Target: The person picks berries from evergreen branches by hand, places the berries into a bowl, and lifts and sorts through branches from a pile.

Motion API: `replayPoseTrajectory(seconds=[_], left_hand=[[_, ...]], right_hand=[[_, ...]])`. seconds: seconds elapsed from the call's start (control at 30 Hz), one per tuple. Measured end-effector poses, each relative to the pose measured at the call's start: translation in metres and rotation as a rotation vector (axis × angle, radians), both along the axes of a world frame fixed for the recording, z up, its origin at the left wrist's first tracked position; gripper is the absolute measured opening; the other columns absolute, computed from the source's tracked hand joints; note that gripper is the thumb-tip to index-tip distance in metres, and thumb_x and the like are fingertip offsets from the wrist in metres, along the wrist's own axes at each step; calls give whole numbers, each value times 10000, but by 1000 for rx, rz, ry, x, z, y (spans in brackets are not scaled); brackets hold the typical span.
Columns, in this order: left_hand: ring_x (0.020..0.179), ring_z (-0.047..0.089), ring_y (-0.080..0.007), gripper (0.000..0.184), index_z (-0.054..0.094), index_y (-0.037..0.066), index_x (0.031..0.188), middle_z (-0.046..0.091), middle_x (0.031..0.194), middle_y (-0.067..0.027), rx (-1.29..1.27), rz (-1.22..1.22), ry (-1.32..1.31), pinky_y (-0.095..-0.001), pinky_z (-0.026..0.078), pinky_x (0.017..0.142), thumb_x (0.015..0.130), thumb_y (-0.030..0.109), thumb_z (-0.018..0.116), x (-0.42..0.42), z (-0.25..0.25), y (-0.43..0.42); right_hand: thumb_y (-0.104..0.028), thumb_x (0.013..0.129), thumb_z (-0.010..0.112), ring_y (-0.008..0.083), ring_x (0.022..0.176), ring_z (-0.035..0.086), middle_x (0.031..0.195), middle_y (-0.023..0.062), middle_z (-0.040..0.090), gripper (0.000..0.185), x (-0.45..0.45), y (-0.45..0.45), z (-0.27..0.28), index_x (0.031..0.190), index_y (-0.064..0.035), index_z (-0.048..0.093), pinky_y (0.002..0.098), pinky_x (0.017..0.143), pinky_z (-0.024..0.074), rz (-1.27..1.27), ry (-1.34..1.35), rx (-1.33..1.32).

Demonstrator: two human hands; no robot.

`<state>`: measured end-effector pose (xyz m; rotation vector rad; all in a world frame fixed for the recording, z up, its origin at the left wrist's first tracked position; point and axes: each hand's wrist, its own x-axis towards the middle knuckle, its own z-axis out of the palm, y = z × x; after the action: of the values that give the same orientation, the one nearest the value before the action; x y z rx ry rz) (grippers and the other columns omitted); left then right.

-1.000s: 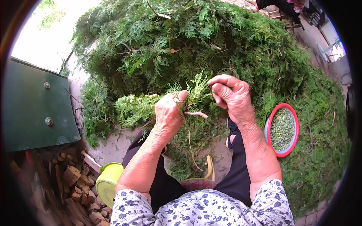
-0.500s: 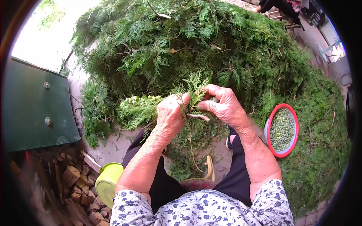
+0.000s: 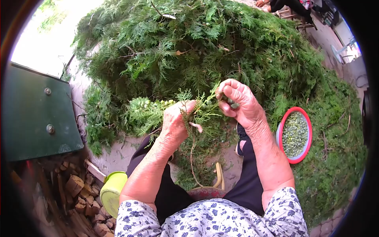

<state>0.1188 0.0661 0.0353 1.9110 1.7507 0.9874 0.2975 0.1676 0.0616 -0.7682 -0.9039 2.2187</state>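
My left hand [image 3: 175,121] is closed around a cut evergreen branch [image 3: 144,114], a thuja-like one with flat sprays and pale green cones. Its bare stem end sticks out below the fist. Just right of it, my right hand [image 3: 245,104] has curled fingers with several small green cones [image 3: 233,105] tucked against the palm. The right fingertips are at the tip of a leafy spray [image 3: 209,106]; whether they pinch it is unclear. On the right stands a red-rimmed bowl [image 3: 310,132] holding many green cones [image 3: 294,134].
A large heap of evergreen branches [image 3: 189,51] rises ahead, with more greenery along the right. Left are a dark green panel [image 3: 31,114], split firewood [image 3: 75,185] and a lime-green bucket [image 3: 112,193]. Another person's hand [image 3: 260,3] shows at the top right.
My right hand has moved up and right, away from my left fist, and its palm has turned more into view. The branch's stem end has tilted downward.
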Motion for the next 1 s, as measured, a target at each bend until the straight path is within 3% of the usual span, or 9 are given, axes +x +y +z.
replayPoseTrajectory(seconds=[0.07,0.17,0.33,0.4,0.5,0.57,0.77,0.9,1.0], left_hand=[[653,559,-275,501,559,71,991,550,730,-91,-18,-15,-26,-355,441,573,540,147,762,-2,-8,0],[657,559,-272,499,555,68,994,551,741,-91,-279,90,-749,-354,440,575,544,148,755,-3,-27,2],[658,556,-283,462,556,72,989,552,735,-88,-96,-30,-263,-366,441,576,578,163,745,2,-9,0],[676,564,-294,438,556,78,981,567,739,-88,-18,-43,-1,-379,442,581,605,207,741,3,-1,1],[683,568,-297,417,557,75,971,570,747,-93,-32,-56,-54,-381,444,583,623,221,734,5,0,1],[702,573,-304,427,562,79,1000,583,777,-103,-78,-53,-56,-380,451,599,635,223,729,4,-5,1],[764,581,-317,459,572,76,1049,610,864,-124,49,-106,-178,-385,462,650,631,185,725,2,-10,3],[761,613,-236,358,570,35,1043,615,856,-120,-191,38,42,-345,470,646,706,132,640,2,-3,1],[679,588,-304,423,542,71,1020,596,772,-120,20,10,237,-379,463,598,672,236,716,2,-11,5]], right_hand=[[-94,812,614,40,461,462,673,-3,582,105,1,-1,4,886,-19,614,164,385,298,82,-53,71],[-121,792,652,11,480,446,644,-38,571,141,-5,-8,7,892,-22,647,157,413,335,129,-404,331],[-105,722,715,21,568,452,699,-22,587,212,-11,-14,8,888,6,643,203,500,381,225,-464,481],[-89,702,728,60,607,475,736,16,587,224,-15,-17,-8,861,35,629,234,539,406,0,-410,850],[-75,699,726,95,635,500,749,46,581,224,-11,-17,-3,843,54,613,255,572,418,49,-481,1021],[-86,715,715,113,625,500,725,49,570,196,-11,-20,3,817,47,611,260,562,411,27,-500,980],[-154,802,648,32,465,430,570,-29,513,127,-7,-17,6,805,-29,624,182,383,297,62,-259,54],[-195,860,577,60,465,458,657,20,546,186,7,8,-2,835,-11,589,181,351,283,-150,4,87],[-157,855,550,85,498,501,768,83,590,156,1,-3,9,898,-6,547,186,359,311,-50,118,14]])
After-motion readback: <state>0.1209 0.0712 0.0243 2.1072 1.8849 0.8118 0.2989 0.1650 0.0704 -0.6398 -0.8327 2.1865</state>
